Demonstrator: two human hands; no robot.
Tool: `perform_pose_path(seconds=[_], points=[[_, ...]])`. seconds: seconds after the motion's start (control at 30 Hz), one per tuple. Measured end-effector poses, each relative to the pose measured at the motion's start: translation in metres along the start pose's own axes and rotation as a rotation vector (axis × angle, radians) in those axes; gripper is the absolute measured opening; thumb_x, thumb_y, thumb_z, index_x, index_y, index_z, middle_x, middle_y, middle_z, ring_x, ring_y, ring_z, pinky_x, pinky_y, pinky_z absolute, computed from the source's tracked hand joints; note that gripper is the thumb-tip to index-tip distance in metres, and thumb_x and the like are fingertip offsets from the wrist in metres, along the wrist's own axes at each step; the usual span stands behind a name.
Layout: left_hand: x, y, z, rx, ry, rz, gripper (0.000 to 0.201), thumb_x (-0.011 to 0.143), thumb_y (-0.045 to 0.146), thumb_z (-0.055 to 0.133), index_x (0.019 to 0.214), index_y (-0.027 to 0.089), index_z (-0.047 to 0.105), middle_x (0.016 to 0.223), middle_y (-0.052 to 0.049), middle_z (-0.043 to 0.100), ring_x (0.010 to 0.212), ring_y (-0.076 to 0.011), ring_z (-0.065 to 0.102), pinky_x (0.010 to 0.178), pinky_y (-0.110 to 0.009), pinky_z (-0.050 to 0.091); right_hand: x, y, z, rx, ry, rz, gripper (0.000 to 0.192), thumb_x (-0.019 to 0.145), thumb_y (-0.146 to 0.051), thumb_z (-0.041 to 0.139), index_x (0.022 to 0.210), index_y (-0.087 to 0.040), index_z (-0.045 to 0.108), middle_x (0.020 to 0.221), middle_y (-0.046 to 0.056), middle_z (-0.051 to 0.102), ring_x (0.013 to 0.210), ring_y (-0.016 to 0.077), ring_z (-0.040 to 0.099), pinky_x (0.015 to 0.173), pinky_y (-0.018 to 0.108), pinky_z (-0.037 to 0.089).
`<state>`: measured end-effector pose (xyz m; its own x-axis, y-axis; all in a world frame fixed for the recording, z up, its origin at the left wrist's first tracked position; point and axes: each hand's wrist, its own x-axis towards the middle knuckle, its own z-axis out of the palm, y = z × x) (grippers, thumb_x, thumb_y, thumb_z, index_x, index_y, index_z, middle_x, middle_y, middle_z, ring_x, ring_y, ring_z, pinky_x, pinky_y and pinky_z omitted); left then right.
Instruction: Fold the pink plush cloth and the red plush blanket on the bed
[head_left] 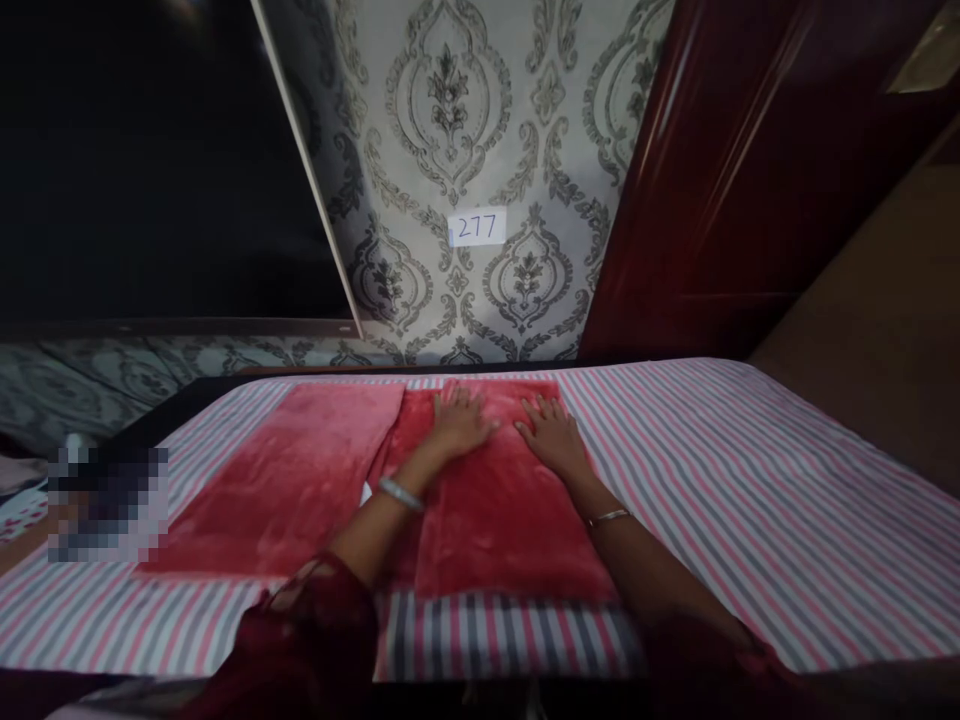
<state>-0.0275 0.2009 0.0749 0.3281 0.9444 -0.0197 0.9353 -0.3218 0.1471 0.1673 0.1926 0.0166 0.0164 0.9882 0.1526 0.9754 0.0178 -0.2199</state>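
A red plush cloth (495, 520), its right part folded over, lies on a striped sheet (750, 480). My left hand (461, 425) rests flat near the far edge of the folded part, fingers spread. Beside it, my right hand (553, 432) presses on the far right corner of the same part, its fingers also spread. Neither hand grips anything. The cloth's left part (277, 480) spreads out flat to the left of my forearm. A small white bit, perhaps a label (366, 493), shows between the two parts.
Behind the table stands a patterned wall (450, 100) with a paper marked 277 (478, 227). A large dark screen (150, 160) hangs at the left. A dark red glossy panel (712, 170) rises at the right. Another person's arm (34, 535) reaches in at the left, partly blurred out.
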Motion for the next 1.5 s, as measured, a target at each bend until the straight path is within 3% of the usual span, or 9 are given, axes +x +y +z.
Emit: perform_pose_path(seconds=[0.17, 0.33, 0.47, 0.63, 0.77, 0.9, 1.1, 1.27, 1.5], points=[[-0.079, 0.006, 0.042, 0.005, 0.091, 0.223, 0.078, 0.092, 0.063, 0.051, 0.157, 0.025, 0.033, 0.166, -0.017, 0.022, 0.154, -0.0389, 0.013, 0.12, -0.066, 0.013, 0.0, 0.002, 0.002, 0.025, 0.011, -0.012, 0.06, 0.103, -0.053, 0.035, 0.156, -0.027, 0.035, 0.165, 0.011, 0.027, 0.151, 0.0341, 0.02, 0.116, 0.057, 0.025], [-0.089, -0.006, 0.058, -0.101, 0.165, 0.245, 0.068, 0.091, 0.053, 0.058, 0.151, 0.026, 0.043, 0.164, -0.015, 0.029, 0.153, -0.0371, 0.018, 0.12, -0.066, 0.013, 0.008, 0.009, 0.005, 0.126, 0.016, -0.017, 0.059, 0.101, -0.052, 0.04, 0.155, -0.028, 0.038, 0.165, 0.009, 0.026, 0.152, 0.0347, 0.019, 0.116, 0.06, 0.024], [-0.08, -0.025, 0.052, -0.654, 0.293, 0.002, 0.065, 0.075, 0.04, 0.077, 0.135, 0.019, 0.06, 0.159, -0.015, 0.039, 0.152, -0.0367, 0.022, 0.123, -0.058, 0.017, 0.012, 0.026, 0.0, 0.191, 0.031, 0.031, 0.052, 0.101, -0.042, 0.043, 0.149, -0.022, 0.048, 0.159, 0.011, 0.039, 0.149, 0.0297, 0.03, 0.118, 0.048, 0.03], [-0.084, -0.05, 0.045, -1.085, 0.322, -0.211, 0.069, 0.076, 0.043, 0.074, 0.136, 0.014, 0.056, 0.125, -0.017, 0.069, 0.122, -0.0324, 0.062, 0.104, -0.049, 0.049, 0.005, 0.043, -0.01, 0.207, 0.086, 0.086, 0.055, 0.099, -0.036, 0.042, 0.147, -0.01, 0.048, 0.149, 0.018, 0.051, 0.138, 0.0283, 0.047, 0.113, 0.039, 0.038], [-0.106, -0.051, 0.046, -1.355, 0.223, -0.279, 0.082, 0.064, 0.043, 0.086, 0.135, 0.015, 0.056, 0.109, -0.012, 0.074, 0.108, -0.0307, 0.069, 0.096, -0.045, 0.054, 0.014, 0.021, -0.015, 0.217, 0.096, -0.027, 0.054, 0.097, -0.033, 0.048, 0.146, -0.011, 0.05, 0.149, 0.017, 0.051, 0.139, 0.0279, 0.046, 0.114, 0.038, 0.037], [-0.132, -0.043, 0.053, -1.581, 0.134, -0.293, 0.09, 0.061, 0.047, 0.088, 0.138, 0.018, 0.052, 0.118, -0.013, 0.073, 0.112, -0.0319, 0.068, 0.096, -0.045, 0.055, 0.039, -0.02, -0.017, 0.229, 0.071, -0.168, 0.053, 0.095, -0.027, 0.049, 0.148, -0.015, 0.049, 0.147, 0.013, 0.055, 0.136, 0.0247, 0.05, 0.113, 0.035, 0.038], [-0.147, -0.033, 0.067, -1.539, 0.165, -0.223, 0.116, 0.06, 0.054, 0.085, 0.155, 0.021, 0.028, 0.149, -0.017, 0.053, 0.135, -0.0349, 0.052, 0.107, -0.048, 0.048, 0.081, -0.065, -0.016, 0.22, -0.015, -0.232, 0.055, 0.095, -0.025, 0.052, 0.149, -0.017, 0.047, 0.147, 0.014, 0.054, 0.137, 0.0261, 0.049, 0.112, 0.038, 0.038], [-0.154, -0.033, 0.075, -1.24, 0.19, -0.085, 0.105, 0.07, 0.046, 0.073, 0.159, 0.018, 0.023, 0.165, -0.012, 0.029, 0.151, -0.0287, 0.029, 0.124, -0.044, 0.026, 0.111, -0.082, -0.005, 0.222, -0.104, -0.194, 0.05, 0.096, -0.032, 0.053, 0.144, -0.021, 0.053, 0.139, 0.013, 0.062, 0.128, 0.028, 0.058, 0.106, 0.04, 0.043], [-0.163, -0.03, 0.074, -1.059, 0.127, -0.086, 0.092, 0.08, 0.024, 0.059, 0.161, 0.019, 0.017, 0.166, -0.008, 0.025, 0.152, -0.0214, 0.024, 0.125, -0.043, 0.021, 0.134, -0.087, 0.01, 0.302, -0.143, -0.174, 0.027, 0.091, -0.038, 0.064, 0.102, -0.014, 0.07, 0.098, 0.006, 0.073, 0.087, 0.0186, 0.067, 0.081, 0.035, 0.051]])
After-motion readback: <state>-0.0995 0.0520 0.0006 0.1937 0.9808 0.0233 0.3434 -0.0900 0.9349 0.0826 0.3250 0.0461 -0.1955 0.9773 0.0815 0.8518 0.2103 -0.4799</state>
